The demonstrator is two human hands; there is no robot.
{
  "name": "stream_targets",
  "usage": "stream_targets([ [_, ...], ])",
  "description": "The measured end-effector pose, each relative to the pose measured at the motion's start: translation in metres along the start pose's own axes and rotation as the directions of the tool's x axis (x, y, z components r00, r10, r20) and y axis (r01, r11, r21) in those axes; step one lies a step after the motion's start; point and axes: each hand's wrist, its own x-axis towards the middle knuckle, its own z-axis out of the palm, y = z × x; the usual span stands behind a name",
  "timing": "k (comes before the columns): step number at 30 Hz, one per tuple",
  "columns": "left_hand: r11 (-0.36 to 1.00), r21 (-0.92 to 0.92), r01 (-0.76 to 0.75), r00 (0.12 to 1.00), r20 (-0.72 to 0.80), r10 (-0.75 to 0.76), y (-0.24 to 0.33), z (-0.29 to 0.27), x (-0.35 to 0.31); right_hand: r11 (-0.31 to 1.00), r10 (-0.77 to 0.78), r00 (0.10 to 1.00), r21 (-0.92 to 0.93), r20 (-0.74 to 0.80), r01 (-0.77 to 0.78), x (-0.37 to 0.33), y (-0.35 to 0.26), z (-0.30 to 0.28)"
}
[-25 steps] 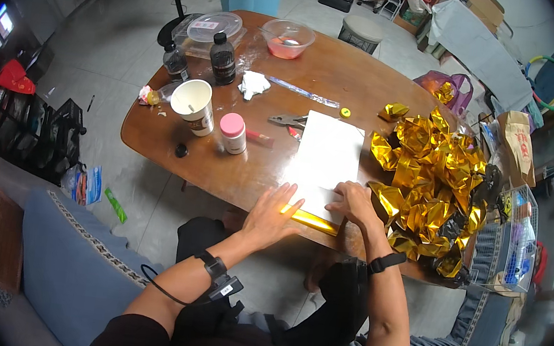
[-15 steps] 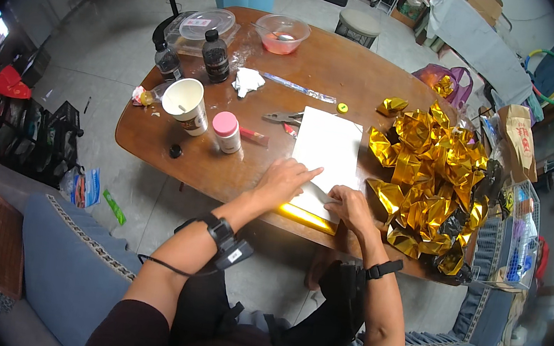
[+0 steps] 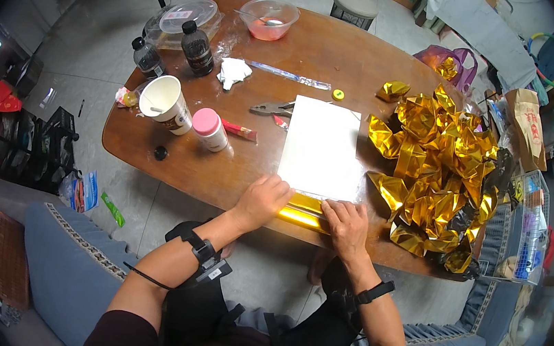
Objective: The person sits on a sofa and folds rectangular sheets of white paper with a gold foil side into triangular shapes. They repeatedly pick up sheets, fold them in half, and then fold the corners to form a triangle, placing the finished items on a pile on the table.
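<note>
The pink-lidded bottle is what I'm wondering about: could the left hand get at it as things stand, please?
Probably yes: nothing seems to stand between the left hand and the pink-lidded bottle, though that hand is at the gold foil and would have to leave it.

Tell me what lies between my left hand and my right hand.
In the head view, gold foil spans the stretch between your left hand and right hand, along the near edge of the flat white rectangle.

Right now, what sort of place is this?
Likely a home living room: a blue padded sofa, a brown wooden table and a round stool on a tiled floor.
</note>
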Motion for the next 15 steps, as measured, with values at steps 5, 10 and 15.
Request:
stream_targets([
  [5,1.0,0.023,-0.017,1.0,-0.006,0.017,0.001,0.001,-0.001,1.0,0.013,1.0,-0.028,0.022,-0.012,-0.009,-0.005,-0.001],
  [10,0.998,0.032,0.051,0.992,0.113,-0.055,0.008,-0.003,-0.003,0.996,0.051,0.985,-0.083,0.163,-0.038,-0.02,-0.015,-0.005],
  [15,0.986,-0.002,0.168,0.949,0.271,-0.161,0.04,-0.005,-0.016,0.986,0.168,0.962,-0.021,0.215,-0.168,-0.018,-0.032,-0.008],
])
